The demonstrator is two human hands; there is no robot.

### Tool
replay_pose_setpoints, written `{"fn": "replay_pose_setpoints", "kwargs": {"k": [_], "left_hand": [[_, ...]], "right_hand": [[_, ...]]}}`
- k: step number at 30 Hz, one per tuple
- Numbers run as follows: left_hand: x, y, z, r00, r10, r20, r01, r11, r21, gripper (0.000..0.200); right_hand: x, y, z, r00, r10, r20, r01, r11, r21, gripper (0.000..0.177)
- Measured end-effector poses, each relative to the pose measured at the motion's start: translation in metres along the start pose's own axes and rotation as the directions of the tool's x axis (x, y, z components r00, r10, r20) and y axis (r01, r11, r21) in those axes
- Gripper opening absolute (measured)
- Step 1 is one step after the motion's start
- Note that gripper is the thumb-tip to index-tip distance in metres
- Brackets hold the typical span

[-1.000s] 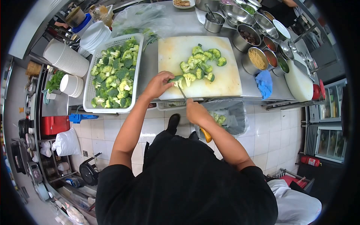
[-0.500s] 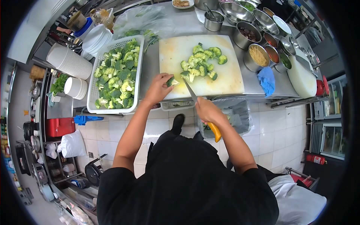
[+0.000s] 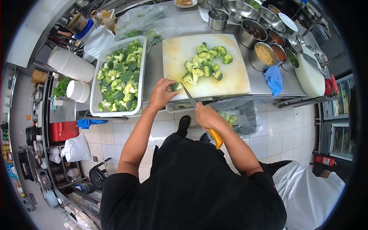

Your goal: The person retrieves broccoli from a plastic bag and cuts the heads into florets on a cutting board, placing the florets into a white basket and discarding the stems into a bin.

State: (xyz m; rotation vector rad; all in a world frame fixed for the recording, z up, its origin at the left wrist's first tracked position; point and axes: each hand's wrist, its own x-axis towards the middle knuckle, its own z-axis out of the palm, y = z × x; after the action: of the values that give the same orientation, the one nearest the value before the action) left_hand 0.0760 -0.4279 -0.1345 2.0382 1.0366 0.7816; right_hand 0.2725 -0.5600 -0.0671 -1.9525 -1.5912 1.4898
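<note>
Between the fingertips of my left hand [image 3: 162, 92] is a small broccoli floret [image 3: 175, 86], held at the near left part of the white cutting board [image 3: 230, 86]. My right hand [image 3: 207, 115] is wrapped round the yellow handle of a knife [image 3: 188, 94]. The blade points up and left, its tip close beside the held floret. A loose group of cut broccoli florets [image 3: 203, 61] lies on the middle of the board. To the left stands a white plastic basket [image 3: 144, 65] heaped with more broccoli.
A lined bin [image 3: 249, 119] with broccoli scraps stands below the counter edge. At right are a blue cloth [image 3: 273, 80], a pot of yellow strips [image 3: 264, 56] and several steel bowls. Stacked white tubs [image 3: 71, 63] sit at left. Someone in white [image 3: 306, 191] is close on my right.
The knife and my right hand have shifted left, bringing the blade tip next to the held floret. The person in white at lower right has moved.
</note>
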Motion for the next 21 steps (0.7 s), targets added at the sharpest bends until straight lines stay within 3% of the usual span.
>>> {"fn": "replay_pose_setpoints", "kwargs": {"k": [9, 11, 12, 14, 15, 17, 18, 19, 20, 21], "left_hand": [[0.001, -0.004, 0.001, 0.993, -0.119, 0.015, 0.119, 0.992, -0.041, 0.046], [0.002, -0.01, 0.007, 0.96, -0.278, -0.022, 0.25, 0.892, -0.378, 0.043], [0.001, -0.015, 0.008, 0.962, -0.273, -0.023, 0.245, 0.895, -0.372, 0.043], [0.001, -0.025, 0.008, 0.961, -0.272, 0.054, 0.23, 0.675, -0.701, 0.028], [0.002, -0.024, 0.009, 0.961, -0.271, 0.053, 0.229, 0.678, -0.699, 0.028], [0.001, -0.023, 0.015, 0.984, -0.155, -0.083, 0.063, 0.753, -0.655, 0.02], [0.001, -0.02, 0.013, 0.985, -0.157, -0.075, 0.07, 0.752, -0.655, 0.02], [0.001, -0.018, 0.009, 0.994, -0.062, -0.086, 0.023, 0.918, -0.396, 0.021], [0.001, -0.016, 0.005, 0.997, 0.036, -0.067, -0.043, 0.994, -0.101, 0.021], [-0.002, -0.013, 0.002, 0.998, 0.036, -0.06, -0.042, 0.994, -0.101, 0.021]], "right_hand": [[0.027, -0.002, 0.029, 0.998, 0.04, -0.045, -0.04, 0.999, 0.011, 0.025], [0.026, -0.002, 0.028, 0.997, 0.046, -0.069, -0.049, 0.998, -0.035, 0.026], [0.023, 0.001, 0.023, 0.998, 0.043, -0.041, -0.043, 0.999, 0.008, 0.025], [0.016, 0.005, 0.012, 1.0, 0.023, 0.007, -0.023, 0.998, 0.051, 0.023], [0.014, 0.007, 0.01, 1.0, 0.019, 0.005, -0.02, 0.998, 0.053, 0.023], [0.009, 0.012, 0.009, 0.996, 0.062, -0.066, -0.058, 0.997, 0.053, 0.021], [0.003, 0.009, 0.006, 0.996, 0.051, -0.073, -0.046, 0.997, 0.068, 0.021], [0.001, 0.012, 0.007, 0.996, 0.057, -0.074, -0.052, 0.996, 0.073, 0.021], [0.002, 0.016, 0.009, 0.996, 0.042, -0.079, -0.04, 0.999, 0.031, 0.023], [0.003, 0.02, 0.012, 0.996, 0.027, -0.083, -0.028, 1.0, -0.01, 0.027]]}}
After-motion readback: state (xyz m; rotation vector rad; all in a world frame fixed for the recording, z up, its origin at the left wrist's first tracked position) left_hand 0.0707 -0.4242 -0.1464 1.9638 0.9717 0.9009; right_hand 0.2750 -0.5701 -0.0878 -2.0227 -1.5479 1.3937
